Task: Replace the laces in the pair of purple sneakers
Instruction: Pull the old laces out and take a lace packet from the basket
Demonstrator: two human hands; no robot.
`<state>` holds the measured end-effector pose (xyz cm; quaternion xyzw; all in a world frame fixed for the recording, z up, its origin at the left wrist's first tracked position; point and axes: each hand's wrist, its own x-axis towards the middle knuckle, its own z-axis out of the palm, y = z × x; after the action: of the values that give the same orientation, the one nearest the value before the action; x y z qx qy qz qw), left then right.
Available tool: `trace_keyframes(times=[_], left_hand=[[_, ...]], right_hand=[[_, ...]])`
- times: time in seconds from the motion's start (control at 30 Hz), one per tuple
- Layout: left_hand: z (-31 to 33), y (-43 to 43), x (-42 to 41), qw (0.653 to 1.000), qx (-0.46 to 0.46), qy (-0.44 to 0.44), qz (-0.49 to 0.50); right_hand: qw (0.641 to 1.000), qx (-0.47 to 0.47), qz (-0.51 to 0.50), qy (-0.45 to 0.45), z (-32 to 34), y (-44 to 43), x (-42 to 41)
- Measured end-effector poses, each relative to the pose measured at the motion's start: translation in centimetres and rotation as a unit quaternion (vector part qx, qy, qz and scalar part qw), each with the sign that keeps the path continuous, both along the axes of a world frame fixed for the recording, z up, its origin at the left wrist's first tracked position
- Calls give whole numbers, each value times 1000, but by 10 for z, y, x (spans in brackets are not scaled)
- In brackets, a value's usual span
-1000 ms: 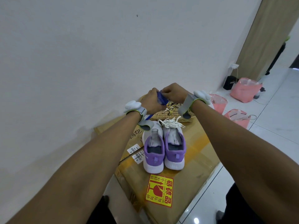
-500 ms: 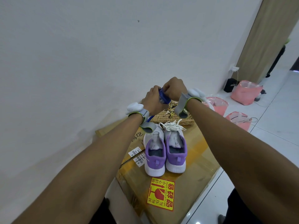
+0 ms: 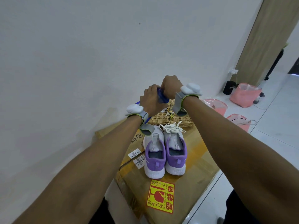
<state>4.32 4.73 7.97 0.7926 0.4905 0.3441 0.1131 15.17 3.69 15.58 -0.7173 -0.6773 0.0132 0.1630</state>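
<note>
I hold my left hand and right hand above the wicker basket, fingers of both curled round a bundled blue lace; the fingertips are hidden. The purple sneakers stand on the cardboard box, white laces heaped on the right one. I judge I'm unbundling the new lace; next I need a free end for the eyelets.

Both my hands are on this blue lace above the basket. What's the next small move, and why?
Probably pull the blue lace out straight, ready for threading. The left hand and right hand grip it bunched above the basket, one strand trailing past the left wrist, and the sneaker nearer the wall shows no lace.
</note>
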Motion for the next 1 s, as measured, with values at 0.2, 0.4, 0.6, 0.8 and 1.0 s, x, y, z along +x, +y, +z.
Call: trace_keyframes(times=[0.2, 0.4, 0.6, 0.8, 1.0], left_hand=[[-3, -5, -4, 1000, -8, -6, -19], [-2, -4, -11, 999, -41, -21, -6], [10, -5, -18, 992, -83, -86, 43], [24, -10, -22, 991, -110, -76, 13], [32, -10, -33, 946, -265, -165, -85]], right_hand=[[984, -144, 97, 25, 1, -4, 10], [974, -16, 117, 192, -12, -5, 26], [963, 5, 132, 236, -3, -12, 31], [962, -21, 164, 216, -1, -16, 38], [969, 10, 96, 229, -16, -5, 48]])
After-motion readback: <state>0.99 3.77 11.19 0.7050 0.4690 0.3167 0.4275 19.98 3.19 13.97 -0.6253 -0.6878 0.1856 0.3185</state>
